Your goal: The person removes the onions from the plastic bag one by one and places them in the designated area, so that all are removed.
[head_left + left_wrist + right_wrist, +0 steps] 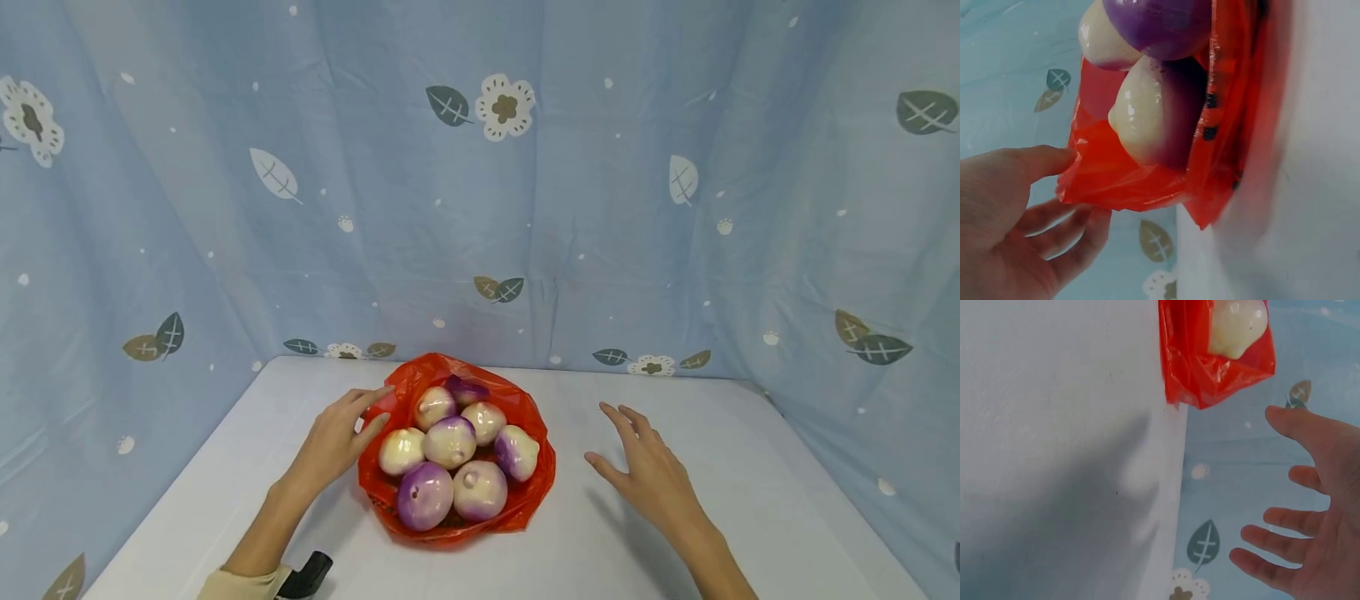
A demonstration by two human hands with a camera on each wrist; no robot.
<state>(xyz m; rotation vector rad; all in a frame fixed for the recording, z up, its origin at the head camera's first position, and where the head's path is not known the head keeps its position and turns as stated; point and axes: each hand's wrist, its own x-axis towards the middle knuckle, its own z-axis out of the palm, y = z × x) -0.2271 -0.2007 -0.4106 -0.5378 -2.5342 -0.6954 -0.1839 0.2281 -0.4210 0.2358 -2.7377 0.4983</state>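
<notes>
1. Closest in: a pale sleeve point(243, 585) with some black gadget point(307, 575) by it, can't tell what exactly.
2. Right hand point(651, 477) hangs over the worktop point(750, 483), fingers and thumb spread, nothing in it, bag just off to its left.
3. Left hand point(333, 437) is at the bag's left rim, thumb and fingers apart. Thumb looks like it's touching the plastic, but I wouldn't call that a proper grip.
4. So imo this is the reaching stage. Next move probably calls for closing gently on the flimsy rim or on one bulb; can't tell which.
5. The red plastic bag point(545, 471) sits on the worktop between the hands, mouth up, rim flopped outward. I count eight shiny purple-and-white bulbs point(450, 442) inside, piled together, onion-ish.
6. Way back: blue leaf-print curtain point(390, 167).
</notes>
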